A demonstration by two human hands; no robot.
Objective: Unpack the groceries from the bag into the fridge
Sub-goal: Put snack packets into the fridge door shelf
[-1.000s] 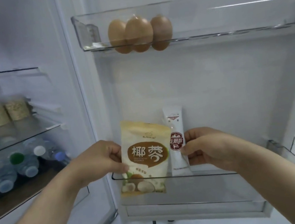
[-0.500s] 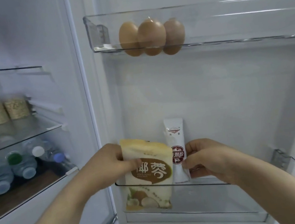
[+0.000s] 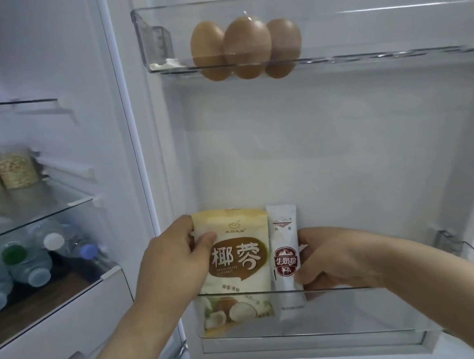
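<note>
Head view: left hand (image 3: 175,267) grips coconut pouch (image 3: 237,266), right hand (image 3: 338,259) pinches white sachet (image 3: 287,262) beside it.

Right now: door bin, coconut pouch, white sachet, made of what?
The coconut pouch looks like printed flexible film, fairly matte, possibly paper-laminate; its top edge crumples. The white sachet seems thin plastic film with a slight sheen. The door bin is clear, glossy rigid plastic; the coconut pouch shows through its front wall.
</note>
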